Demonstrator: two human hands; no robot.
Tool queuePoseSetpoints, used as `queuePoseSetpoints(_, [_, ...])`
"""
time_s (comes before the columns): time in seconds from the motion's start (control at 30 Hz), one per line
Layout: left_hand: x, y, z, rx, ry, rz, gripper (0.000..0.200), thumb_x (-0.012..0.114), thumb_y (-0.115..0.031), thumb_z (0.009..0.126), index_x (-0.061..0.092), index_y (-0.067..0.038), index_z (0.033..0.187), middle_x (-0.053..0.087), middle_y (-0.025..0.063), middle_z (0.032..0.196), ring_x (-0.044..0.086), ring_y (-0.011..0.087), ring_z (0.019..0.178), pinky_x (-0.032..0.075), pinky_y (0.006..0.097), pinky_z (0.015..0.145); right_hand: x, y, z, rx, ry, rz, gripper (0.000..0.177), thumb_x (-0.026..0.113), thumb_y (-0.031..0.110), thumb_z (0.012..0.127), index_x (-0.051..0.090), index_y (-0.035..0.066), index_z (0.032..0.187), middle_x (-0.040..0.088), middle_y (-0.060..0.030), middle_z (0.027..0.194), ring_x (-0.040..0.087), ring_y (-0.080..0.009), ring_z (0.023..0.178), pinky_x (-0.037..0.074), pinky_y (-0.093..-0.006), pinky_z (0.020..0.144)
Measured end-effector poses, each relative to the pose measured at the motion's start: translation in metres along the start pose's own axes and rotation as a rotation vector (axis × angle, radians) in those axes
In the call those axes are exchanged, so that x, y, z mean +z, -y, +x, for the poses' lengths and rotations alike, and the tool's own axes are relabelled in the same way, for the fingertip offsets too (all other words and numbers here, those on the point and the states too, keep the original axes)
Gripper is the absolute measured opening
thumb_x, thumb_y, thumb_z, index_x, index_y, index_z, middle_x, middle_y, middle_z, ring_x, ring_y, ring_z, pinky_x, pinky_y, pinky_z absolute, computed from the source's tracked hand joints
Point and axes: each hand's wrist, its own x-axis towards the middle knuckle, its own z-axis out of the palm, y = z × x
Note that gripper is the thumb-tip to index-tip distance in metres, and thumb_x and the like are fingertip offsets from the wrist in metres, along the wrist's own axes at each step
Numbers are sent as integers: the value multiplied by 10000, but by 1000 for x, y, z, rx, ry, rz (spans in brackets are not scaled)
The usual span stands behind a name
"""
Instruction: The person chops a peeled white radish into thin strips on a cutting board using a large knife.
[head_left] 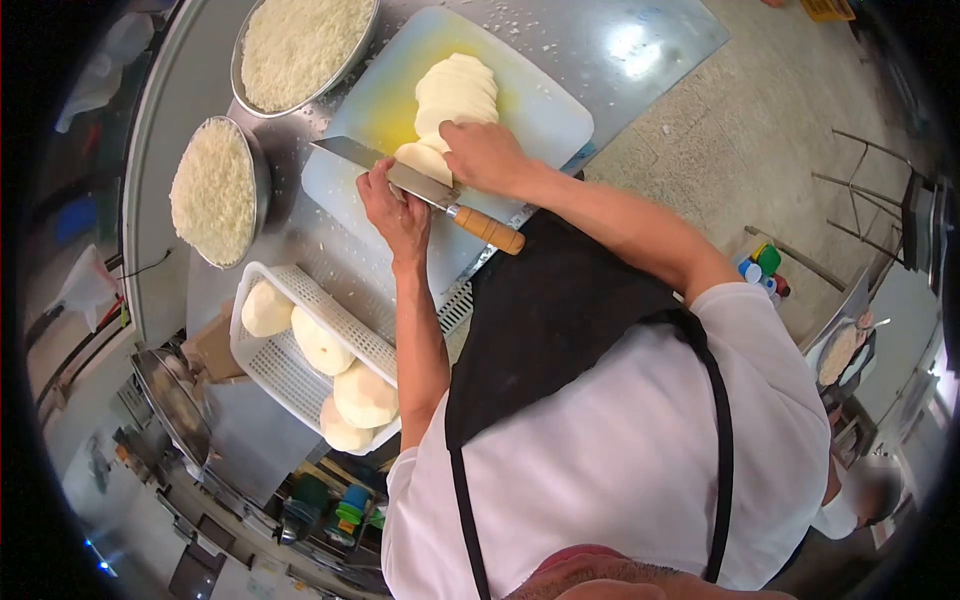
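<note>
My left hand (395, 212) is closed on the blade of a knife (420, 186), with fingers crossing over the metal. The knife's wooden handle (488, 230) points toward my apron. My right hand (487, 157) bends over pale root vegetable slices, which look like jicama, its fingertips gripping the nearest ones. A fanned row of these slices (456, 90) lies beyond that hand on a white cutting board (545, 110) with a yellow stain. One large slice (424, 162) rests against the blade. The fingertips of my right hand are partly hidden.
Two metal bowls of white shreds (300, 50) (212, 190) stand at the far left of the steel table (650, 35). A white plastic basket (290, 375) with several peeled root vegetables (365, 395) sits nearer on the left. Stray shreds dot the tabletop. Another person (860, 495) is at the lower right.
</note>
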Motion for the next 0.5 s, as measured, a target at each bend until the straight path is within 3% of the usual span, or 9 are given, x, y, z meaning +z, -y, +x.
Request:
queuePoseSetpoints(0.07, [-1,-1,-2,-77,36,-41,398,644,9,814,601,-25,1208,582,168,1052,571,348,993,490,421,861,-15,15,-19,42,107,205,343,642,314,974,630,-17,1061,708,-208,854,694,-416,768,525,-520,667])
queuePoseSetpoints(0.2, [-2,-1,-10,-133,-52,-192,407,632,29,807,579,3,1210,575,175,1065,575,337,1019,500,405,863,-27,35,-54,76,355,389,434,641,391,984,644,-27,1100,714,-215,831,708,-417,749,547,-511,669])
queuePoseSetpoints(0.27, [-7,10,-31,-175,-132,-254,399,622,37,802,567,22,1197,572,187,1083,569,353,1048,492,424,914,-43,40,-50,387,528,716,512,644,426,979,640,-52,1163,713,-206,834,705,-373,748,548,-467,695])
queuePoseSetpoints(0.4, [-13,15,-42,-84,69,-102,349,643,-5,854,562,41,1190,573,176,1122,567,328,1091,481,417,945,-40,31,-57,388,426,600,535,640,426,981,631,-62,1201,716,-212,844,704,-345,773,538,-443,721])
queuePoseSetpoints(0.47, [-8,10,-41,-84,17,-117,331,627,19,846,572,50,1171,584,184,1101,565,350,1082,473,442,962,-43,33,-64,449,484,616,550,620,389,1027,574,-37,1372,601,-65,688,532,-151,494,445,-334,494])
queuePoseSetpoints(0.5, [-10,9,-40,-96,5,-117,331,627,19,846,572,50,1171,584,184,1101,565,350,1082,473,442,962,-44,33,-64,444,498,605,550,620,389,1027,574,-37,1372,601,-65,688,532,-151,494,445,-334,494])
